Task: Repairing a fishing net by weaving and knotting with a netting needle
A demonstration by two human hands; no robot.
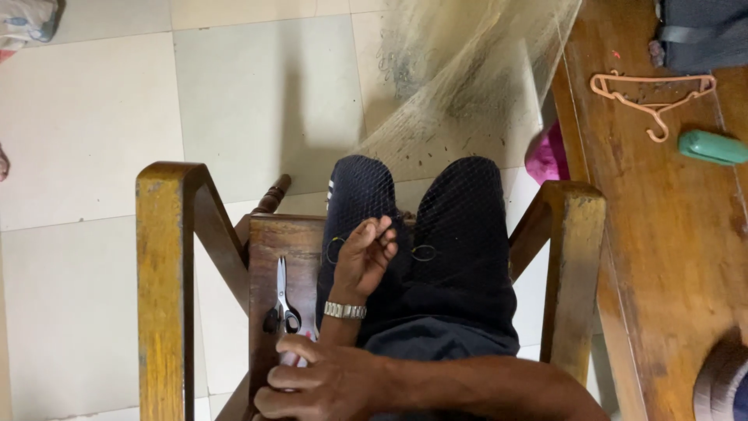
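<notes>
I sit in a wooden chair (165, 265) with a fine, pale fishing net (467, 86) spread from the floor over my dark-trousered legs. My left hand (365, 256), with a metal watch at the wrist, rests on my left thigh and pinches the net's mesh between its fingertips. My right hand (315, 382) reaches across my body to the left side of the seat, where its fingers curl over a small white object (290, 360) that is mostly hidden. A pair of scissors (282, 300) lies shut on the seat just above that hand.
A long wooden table (662, 234) runs along my right with a pink clothes hanger (653, 97), a green oblong object (713, 146) and a dark bag (701, 31). Pink cloth (545, 156) lies between chair and table. Pale floor tiles (86, 117) spread to the left.
</notes>
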